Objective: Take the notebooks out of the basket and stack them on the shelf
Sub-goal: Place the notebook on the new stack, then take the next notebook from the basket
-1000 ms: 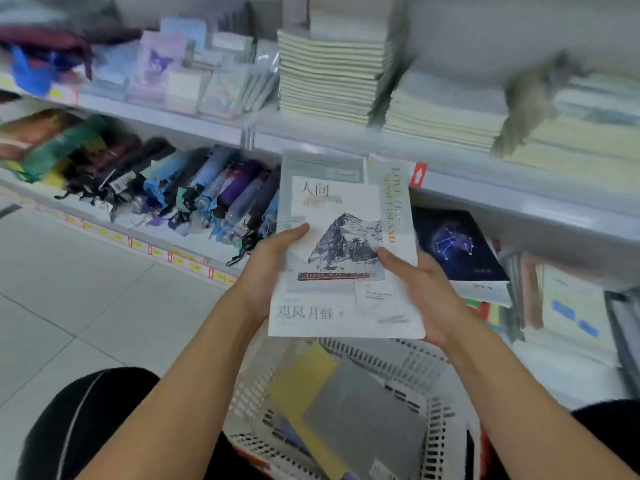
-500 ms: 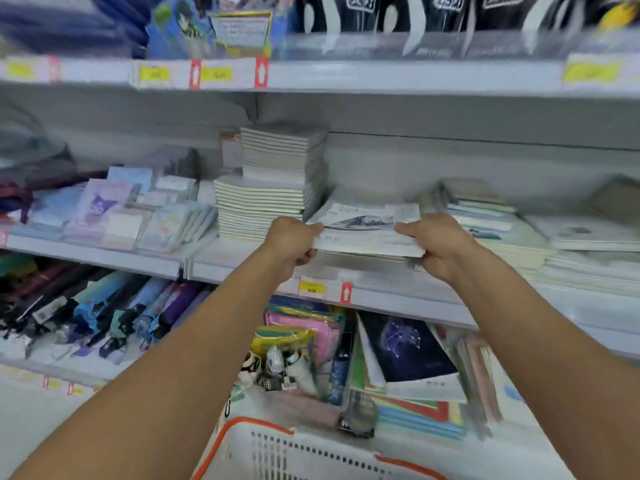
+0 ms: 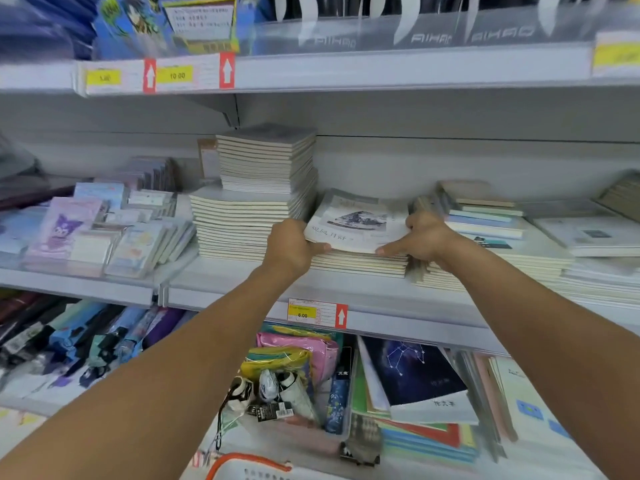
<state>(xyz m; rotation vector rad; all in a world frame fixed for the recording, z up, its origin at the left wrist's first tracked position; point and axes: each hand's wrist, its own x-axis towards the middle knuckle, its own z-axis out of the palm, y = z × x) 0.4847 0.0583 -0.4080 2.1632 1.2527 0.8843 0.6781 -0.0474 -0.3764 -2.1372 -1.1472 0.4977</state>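
Both hands' (image 3: 294, 247) (image 3: 420, 239) grip around one notebook (image 3: 356, 223) atop shelf (image 3: 242, 282) stack (image 3: 360, 263).

Both arms extended from the lower corners of the frame toward its centre. The left hand (image 3: 292, 249) was curled, with its thumb lying on top of what it gripped. The right hand (image 3: 420, 237) was curled likewise, its thumb stretched out leftward.

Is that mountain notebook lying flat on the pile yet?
Nearly flat: the notebook rests on the low pile, both hands gripping its edges.
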